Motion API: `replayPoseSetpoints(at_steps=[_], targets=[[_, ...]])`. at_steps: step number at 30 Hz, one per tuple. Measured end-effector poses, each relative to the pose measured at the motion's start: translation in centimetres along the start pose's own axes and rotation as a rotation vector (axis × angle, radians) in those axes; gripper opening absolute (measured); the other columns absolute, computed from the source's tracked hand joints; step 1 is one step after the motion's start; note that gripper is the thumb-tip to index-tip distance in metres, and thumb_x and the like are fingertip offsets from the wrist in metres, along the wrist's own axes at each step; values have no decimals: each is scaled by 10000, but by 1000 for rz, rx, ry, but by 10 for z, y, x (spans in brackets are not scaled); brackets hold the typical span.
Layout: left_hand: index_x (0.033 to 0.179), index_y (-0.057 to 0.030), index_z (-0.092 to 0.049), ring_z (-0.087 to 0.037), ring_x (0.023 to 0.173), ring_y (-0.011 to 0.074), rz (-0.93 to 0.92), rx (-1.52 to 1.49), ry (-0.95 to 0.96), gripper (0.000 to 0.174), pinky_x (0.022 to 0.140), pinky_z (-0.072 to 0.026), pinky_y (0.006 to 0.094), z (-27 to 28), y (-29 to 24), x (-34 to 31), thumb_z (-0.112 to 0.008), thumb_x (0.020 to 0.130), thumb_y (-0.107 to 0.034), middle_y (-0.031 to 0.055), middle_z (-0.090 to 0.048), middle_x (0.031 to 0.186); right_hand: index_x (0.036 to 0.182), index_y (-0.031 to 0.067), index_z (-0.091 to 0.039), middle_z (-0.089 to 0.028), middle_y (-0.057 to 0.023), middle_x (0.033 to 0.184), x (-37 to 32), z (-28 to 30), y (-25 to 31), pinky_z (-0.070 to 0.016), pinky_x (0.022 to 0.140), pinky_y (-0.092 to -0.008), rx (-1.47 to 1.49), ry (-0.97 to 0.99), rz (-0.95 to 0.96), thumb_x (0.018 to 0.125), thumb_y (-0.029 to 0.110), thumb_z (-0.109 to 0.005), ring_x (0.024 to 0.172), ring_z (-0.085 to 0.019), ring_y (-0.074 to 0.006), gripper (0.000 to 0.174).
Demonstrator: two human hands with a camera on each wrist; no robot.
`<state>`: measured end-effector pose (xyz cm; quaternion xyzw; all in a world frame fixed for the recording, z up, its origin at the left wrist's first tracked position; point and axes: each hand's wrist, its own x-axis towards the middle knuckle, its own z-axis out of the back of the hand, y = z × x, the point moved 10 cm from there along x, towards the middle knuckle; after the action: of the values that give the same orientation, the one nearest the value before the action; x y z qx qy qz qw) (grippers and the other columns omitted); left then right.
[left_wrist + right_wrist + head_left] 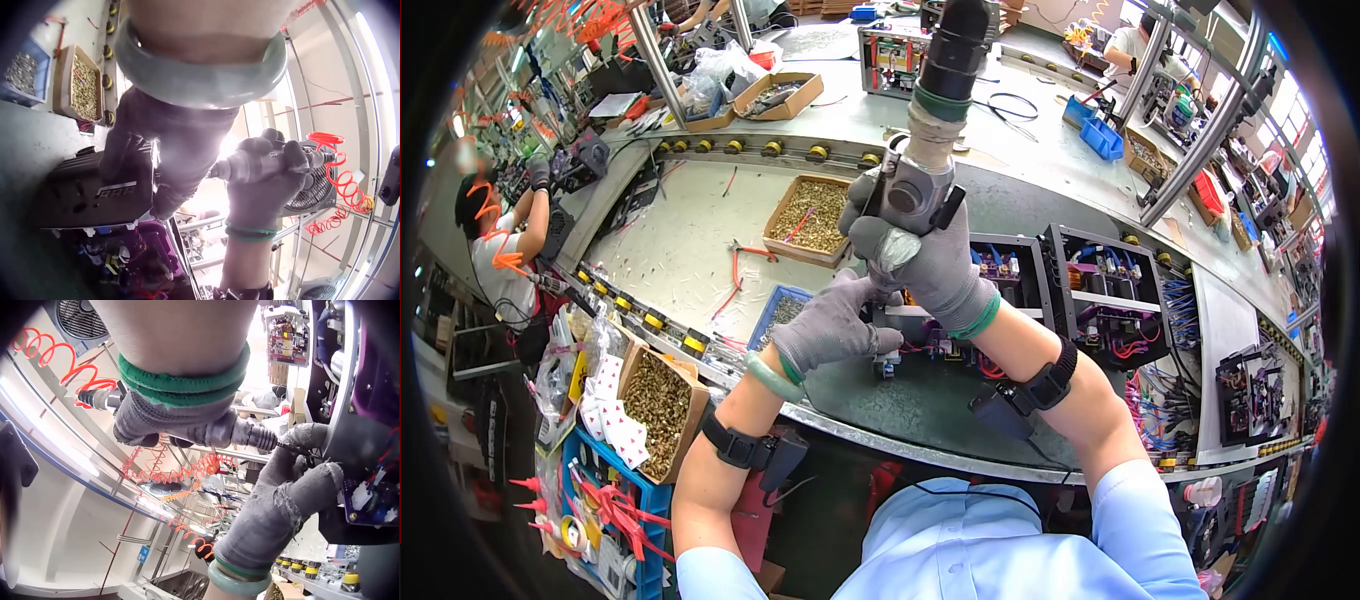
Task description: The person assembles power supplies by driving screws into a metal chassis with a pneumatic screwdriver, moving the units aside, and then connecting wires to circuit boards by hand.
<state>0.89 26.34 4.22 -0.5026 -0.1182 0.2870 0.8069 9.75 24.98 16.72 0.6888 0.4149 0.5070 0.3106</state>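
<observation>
In the head view my gloved right hand grips a pneumatic screwdriver, its black end up and its bit end down. My gloved left hand is just below the tool, at the edge of a black-framed electronic unit. In the right wrist view the screwdriver bit runs in between the left thumb and index finger, which are spread at the panel edge. The left wrist view shows left fingers resting on the unit's black panel, which has a small display window. What sits at the bit's tip is hidden.
A second open unit stands to the right, beside bundled wires. Ahead are a cardboard box of brass-coloured parts and a blue bin. Another parts box is at the left. Another person works at far left.
</observation>
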Motion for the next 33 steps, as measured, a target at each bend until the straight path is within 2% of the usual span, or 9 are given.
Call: replayPoseSetpoints(at_steps=[13, 15, 22, 25, 27, 28, 31, 32, 33], targets=[[1323, -167, -595, -575, 1128, 340, 86, 64, 15, 650, 1014, -481, 399, 1, -3, -5, -827, 723, -264, 212, -510, 1237, 974, 10, -654, -679, -27, 860, 0, -4, -1, -531, 711, -273, -70, -38, -8, 795, 101, -765, 786, -611, -82, 230], [1202, -21, -650, -664, 999, 240, 51, 222, -36, 565, 903, -501, 350, 8, -20, -8, -838, 762, -321, 164, -708, 1083, 962, 14, -647, -674, -22, 851, 3, -8, 1, -527, 715, -270, -76, -21, 17, 796, 98, -760, 783, -603, -75, 218], [1315, -52, -569, -585, 1100, 278, 44, 142, 20, 658, 979, -491, 370, 2, -6, -11, -825, 757, -288, 182, -542, 1210, 942, 16, -612, -654, 4, 865, -3, -15, 3, -512, 728, -256, -214, 13, 34, 787, 54, -741, 785, -579, -63, 205], [1217, -33, -662, -637, 927, 153, 176, -664, -153, 432, 813, -528, 291, 27, 31, -38, -763, 872, -273, 100, -643, 1141, 1216, 13, -567, -676, -93, 1052, -8, -23, 30, -581, 722, -279, 23, 130, 107, 844, 63, -760, 892, -678, -140, 422], [1078, -35, -734, -660, 814, 129, 247, -210, -374, 255, 753, -535, 286, 65, 118, -48, -721, 896, -215, 78, -720, 926, 1302, 28, -499, -620, -158, 1161, -17, -26, 67, -570, 630, -281, 379, 191, 46, 972, 290, -593, 886, -660, -184, 432], [945, -55, -764, -694, 787, 159, 428, 144, -448, 211, 760, -542, 304, 78, 144, -62, -711, 876, -247, 94, -734, 789, 1274, 12, -508, -589, -118, 1200, -19, -36, 88, -497, 947, -330, 738, 533, -65, 968, 250, -614, 1092, -603, -198, 402], [893, -122, -763, -708, 881, 325, 487, 726, -432, 223, 787, -562, 397, 69, 182, -69, -683, 836, -322, 141, -737, 871, 1396, 127, -488, -598, -149, 1194, -79, 46, 79, -483, 726, -423, 335, 9, -207, 932, 409, -642, 932, -590, -251, 564], [891, -125, -761, -711, 900, 323, 459, 932, -462, 203, 790, -565, 406, 62, 192, -63, -664, 850, -299, 147, -733, 878, 1396, 127, -488, -598, -149, 1194, -69, 55, 95, -483, 726, -423, 338, 21, -202, 932, 409, -642, 932, -590, -251, 564], [891, -125, -761, -711, 900, 323, 460, 933, -472, 203, 790, -565, 406, 62, 197, -57, -664, 850, -299, 147, -733, 878, 1406, 116, -507, -621, -174, 1099, -59, 23, 123, -518, 716, -465, 156, 407, -218, 912, 490, -648, 899, -609, -282, 635]])
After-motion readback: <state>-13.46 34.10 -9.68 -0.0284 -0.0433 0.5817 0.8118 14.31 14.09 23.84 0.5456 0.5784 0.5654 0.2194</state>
